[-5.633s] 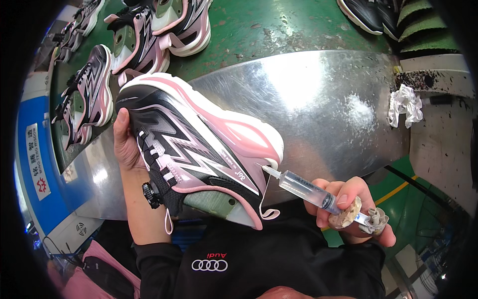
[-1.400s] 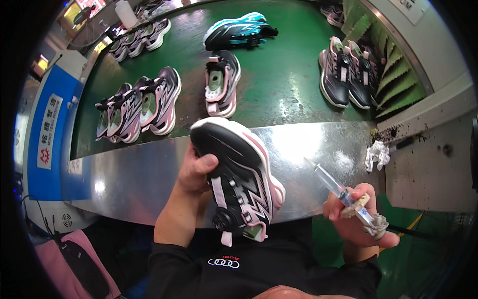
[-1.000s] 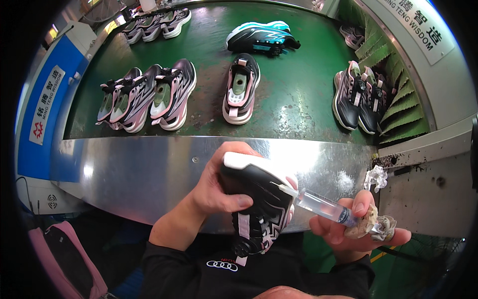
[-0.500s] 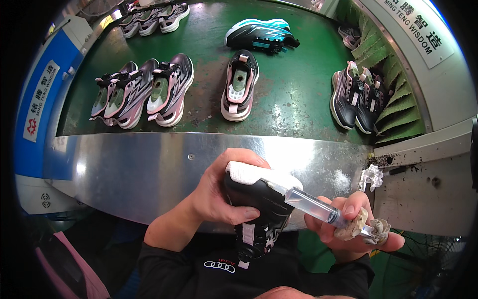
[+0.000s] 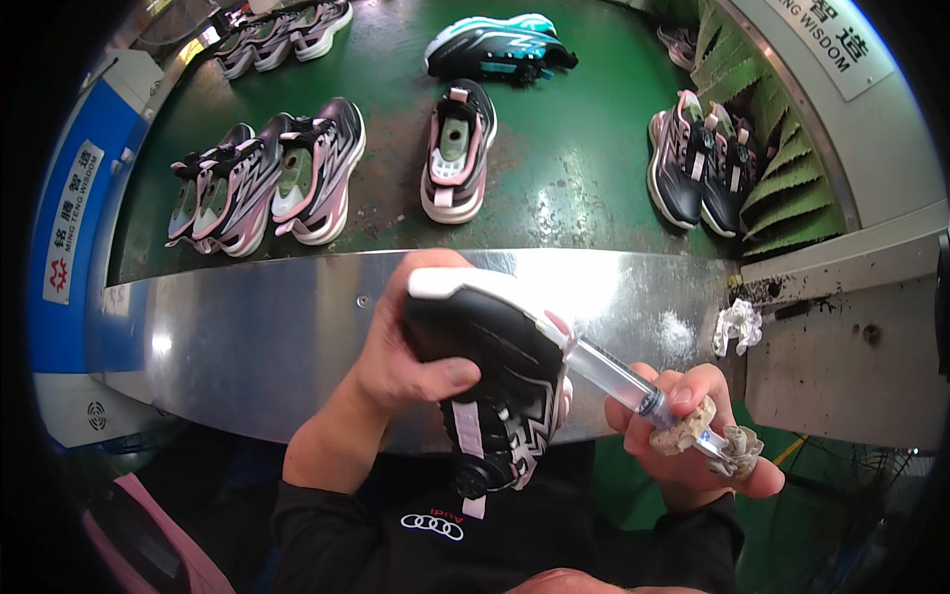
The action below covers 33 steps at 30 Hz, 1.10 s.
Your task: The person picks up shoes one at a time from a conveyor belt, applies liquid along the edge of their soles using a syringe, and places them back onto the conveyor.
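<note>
The left hand clasps the black sneaker by its toe, left of the right hand, which holds a syringe angled at the sole's side, where a slipping grip could scuff the upper.

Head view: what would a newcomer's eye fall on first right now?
Probably the clear syringe in the right hand, its front end at the white sole edge of the black shoe that the left hand grips over the metal ledge. Next, likely the turquoise-and-black shoe at the far middle of the green surface, its colour unlike the pink-trimmed shoe just nearer.
</note>
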{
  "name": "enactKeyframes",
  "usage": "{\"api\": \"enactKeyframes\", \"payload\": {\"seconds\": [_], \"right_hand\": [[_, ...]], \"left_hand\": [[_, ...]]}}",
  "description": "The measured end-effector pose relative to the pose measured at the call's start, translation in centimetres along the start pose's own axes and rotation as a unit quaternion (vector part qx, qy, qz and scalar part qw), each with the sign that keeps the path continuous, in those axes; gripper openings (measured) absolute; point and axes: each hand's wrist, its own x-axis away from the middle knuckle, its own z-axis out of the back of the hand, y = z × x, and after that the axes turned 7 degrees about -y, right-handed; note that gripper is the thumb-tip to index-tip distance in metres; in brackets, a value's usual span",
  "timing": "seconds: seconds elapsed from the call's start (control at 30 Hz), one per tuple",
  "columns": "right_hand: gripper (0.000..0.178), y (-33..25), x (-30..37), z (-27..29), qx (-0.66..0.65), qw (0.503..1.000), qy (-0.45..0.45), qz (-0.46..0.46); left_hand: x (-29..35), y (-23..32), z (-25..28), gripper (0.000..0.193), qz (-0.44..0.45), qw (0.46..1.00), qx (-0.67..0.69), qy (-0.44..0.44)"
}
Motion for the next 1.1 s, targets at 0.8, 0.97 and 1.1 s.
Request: {"api": "enactKeyframes", "payload": {"seconds": [0.8, 0.97, 1.1], "right_hand": [[0.104, 2.9, 6.4, 2.8, 0.009, 0.998, 0.054, -0.029], [0.105, 2.9, 6.7, 2.7, -0.004, 0.999, 0.043, -0.01], [0.102, 2.3, 7.6, 2.3, -0.002, 0.998, 0.04, -0.042]], "left_hand": [[-0.4, -1.6, 2.6, 0.056, 0.077, 0.978, 0.173, 0.088], [-0.8, -1.4, 2.2, 0.055, 0.108, 0.955, 0.243, 0.129], [-0.6, -1.6, 2.4, 0.053, 0.121, 0.947, 0.239, 0.178]]}}
